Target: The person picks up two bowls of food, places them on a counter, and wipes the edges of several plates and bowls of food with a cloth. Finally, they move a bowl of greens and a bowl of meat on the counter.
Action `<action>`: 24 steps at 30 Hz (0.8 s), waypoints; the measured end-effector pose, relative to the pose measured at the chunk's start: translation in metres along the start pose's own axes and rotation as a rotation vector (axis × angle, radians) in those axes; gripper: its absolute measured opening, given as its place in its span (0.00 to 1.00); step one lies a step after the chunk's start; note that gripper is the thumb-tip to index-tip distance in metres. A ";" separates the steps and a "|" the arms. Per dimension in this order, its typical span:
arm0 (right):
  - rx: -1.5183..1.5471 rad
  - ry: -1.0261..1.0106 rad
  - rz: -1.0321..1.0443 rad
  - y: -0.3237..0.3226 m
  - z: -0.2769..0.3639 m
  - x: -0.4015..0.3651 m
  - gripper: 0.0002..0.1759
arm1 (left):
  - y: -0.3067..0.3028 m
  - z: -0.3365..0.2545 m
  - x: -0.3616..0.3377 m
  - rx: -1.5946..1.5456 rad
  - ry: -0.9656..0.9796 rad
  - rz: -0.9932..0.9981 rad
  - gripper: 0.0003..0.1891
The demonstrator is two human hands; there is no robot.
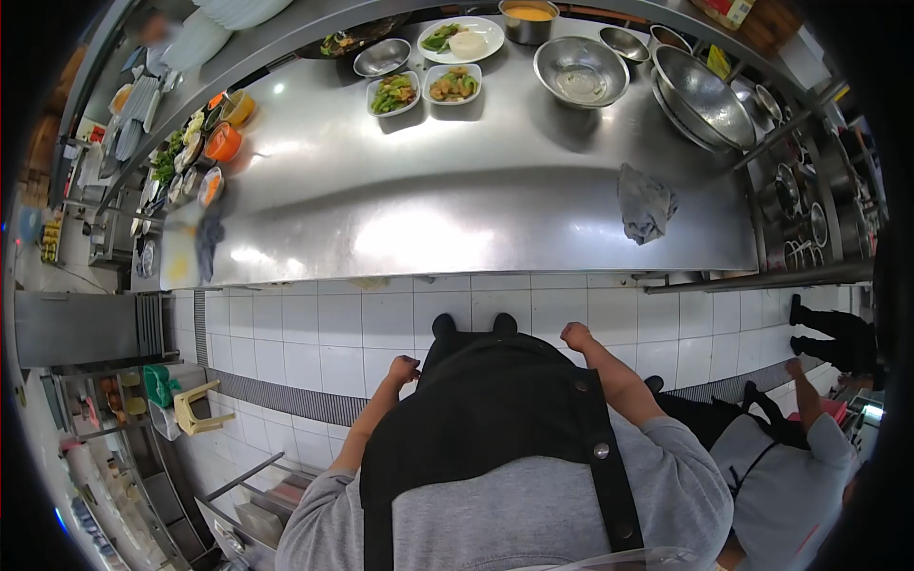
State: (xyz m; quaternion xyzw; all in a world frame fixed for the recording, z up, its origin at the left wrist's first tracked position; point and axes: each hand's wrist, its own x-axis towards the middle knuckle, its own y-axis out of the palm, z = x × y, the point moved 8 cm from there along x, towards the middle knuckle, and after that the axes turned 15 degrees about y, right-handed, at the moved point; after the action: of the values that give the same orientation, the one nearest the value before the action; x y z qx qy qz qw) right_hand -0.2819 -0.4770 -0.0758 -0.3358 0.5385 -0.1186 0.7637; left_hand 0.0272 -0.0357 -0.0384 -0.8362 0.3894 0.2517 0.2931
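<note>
Both my hands are away from the steel counter point(324, 224), over the tiled floor at either side of my black apron point(476, 419). My left hand point(405, 367) has its fingers curled in, with nothing visible in them. Curled as well, my right hand point(575, 335) is a loose fist and shows no object. It is the nearer of the two to the counter's front edge. On the counter's right part lies a crumpled grey cloth point(645, 203). Farther back are two white bowls of cooked vegetables point(393, 93) and a white plate point(489, 29) with greens and a white mound.
Metal bowls point(581, 71) and a large colander point(703, 95) stand at the back right. Containers of ingredients, one an orange tub point(223, 143), line the left end. A yellow stool point(198, 407) is behind me on the left. A co-worker point(785, 466) stands close on my right.
</note>
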 end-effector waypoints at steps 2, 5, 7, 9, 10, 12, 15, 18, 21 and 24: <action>0.000 0.012 -0.005 0.001 -0.002 -0.003 0.10 | -0.001 -0.003 -0.003 0.136 0.009 0.053 0.12; -0.010 0.008 -0.008 0.003 -0.005 -0.004 0.10 | 0.002 -0.002 0.004 0.460 0.283 0.209 0.15; -0.024 0.004 -0.017 0.006 -0.010 -0.003 0.10 | 0.007 -0.005 0.002 0.604 0.426 0.284 0.17; -0.040 0.003 -0.037 0.005 -0.010 -0.006 0.11 | 0.008 -0.003 0.003 0.641 0.444 0.300 0.16; -0.051 0.005 -0.017 0.004 -0.009 -0.010 0.13 | 0.006 0.001 0.005 0.618 0.391 0.293 0.15; -0.073 0.009 0.022 0.001 -0.007 -0.019 0.18 | 0.004 0.006 0.007 0.575 0.286 0.278 0.13; -0.151 -0.056 0.027 -0.001 0.004 -0.031 0.17 | 0.006 -0.002 0.007 0.757 0.308 0.353 0.11; -0.089 -0.007 0.024 0.004 0.000 -0.027 0.15 | 0.002 -0.009 0.007 0.738 0.242 0.352 0.11; -0.170 -0.084 -0.013 0.013 0.000 -0.018 0.16 | -0.002 -0.006 0.013 0.635 0.396 0.263 0.11; -0.146 -0.009 0.044 0.011 -0.002 -0.015 0.16 | -0.008 0.005 0.013 0.418 0.162 0.210 0.12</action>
State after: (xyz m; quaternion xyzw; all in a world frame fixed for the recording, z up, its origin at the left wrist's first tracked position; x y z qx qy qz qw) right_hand -0.2919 -0.4618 -0.0723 -0.3793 0.5494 -0.0603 0.7421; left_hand 0.0399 -0.0349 -0.0486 -0.7297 0.5401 0.1267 0.3998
